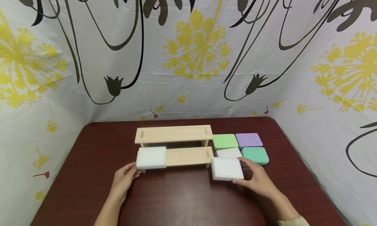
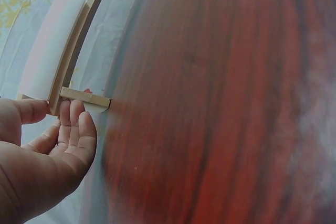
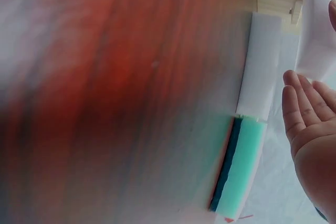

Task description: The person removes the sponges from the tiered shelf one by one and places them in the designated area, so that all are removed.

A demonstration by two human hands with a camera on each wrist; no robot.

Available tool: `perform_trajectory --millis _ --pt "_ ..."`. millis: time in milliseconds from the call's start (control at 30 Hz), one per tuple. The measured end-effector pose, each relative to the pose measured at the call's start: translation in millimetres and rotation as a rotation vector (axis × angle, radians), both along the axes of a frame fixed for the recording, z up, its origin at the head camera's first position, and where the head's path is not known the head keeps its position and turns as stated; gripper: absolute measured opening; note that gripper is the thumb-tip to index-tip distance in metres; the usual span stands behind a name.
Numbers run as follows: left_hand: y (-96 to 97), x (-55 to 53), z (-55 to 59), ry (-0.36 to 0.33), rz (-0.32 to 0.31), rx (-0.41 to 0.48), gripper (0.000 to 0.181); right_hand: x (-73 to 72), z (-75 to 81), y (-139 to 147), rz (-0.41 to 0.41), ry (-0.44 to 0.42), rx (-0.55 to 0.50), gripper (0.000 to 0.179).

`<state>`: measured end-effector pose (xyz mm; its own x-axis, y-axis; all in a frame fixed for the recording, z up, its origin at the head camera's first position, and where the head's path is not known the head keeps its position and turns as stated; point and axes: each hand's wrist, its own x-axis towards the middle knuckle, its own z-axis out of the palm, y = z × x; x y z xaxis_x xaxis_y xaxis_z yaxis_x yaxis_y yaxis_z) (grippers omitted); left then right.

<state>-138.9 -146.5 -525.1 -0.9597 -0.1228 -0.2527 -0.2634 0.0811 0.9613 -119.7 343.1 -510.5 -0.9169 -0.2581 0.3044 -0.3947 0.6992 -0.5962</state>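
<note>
Two low wooden shelves stand one behind the other on the table. A white sponge lies on the left end of the front shelf; the back shelf carries nothing. My left hand pinches the front shelf's left end, thumb at the top edge and fingers beside the leg. Another white sponge is held in the air by my right hand, between thumb and fingers, near the front shelf's right end. Below it, in the right wrist view, a further white sponge rests on the table.
Right of the shelves, a green sponge, a purple sponge and a teal sponge with a dark underside lie grouped with the resting white one. Patterned cloth hangs behind and beside the dark red table.
</note>
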Motion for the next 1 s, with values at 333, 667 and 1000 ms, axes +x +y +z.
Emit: perform_trajectory --millis 333,667,1000 --pt "0.4 0.1 1.2 -0.007 0.014 -0.004 0.039 7.7 1.7 14 0.019 -0.012 -0.027 0.083" --pt "0.6 -1.6 -1.5 -0.005 0.000 0.003 0.042 13.1 1.2 34 0.030 -0.075 -0.024 0.079" --pt "1.2 -1.0 -0.3 -0.005 0.010 -0.001 0.041 15.5 -0.2 44 0.016 -0.255 0.043 0.085"
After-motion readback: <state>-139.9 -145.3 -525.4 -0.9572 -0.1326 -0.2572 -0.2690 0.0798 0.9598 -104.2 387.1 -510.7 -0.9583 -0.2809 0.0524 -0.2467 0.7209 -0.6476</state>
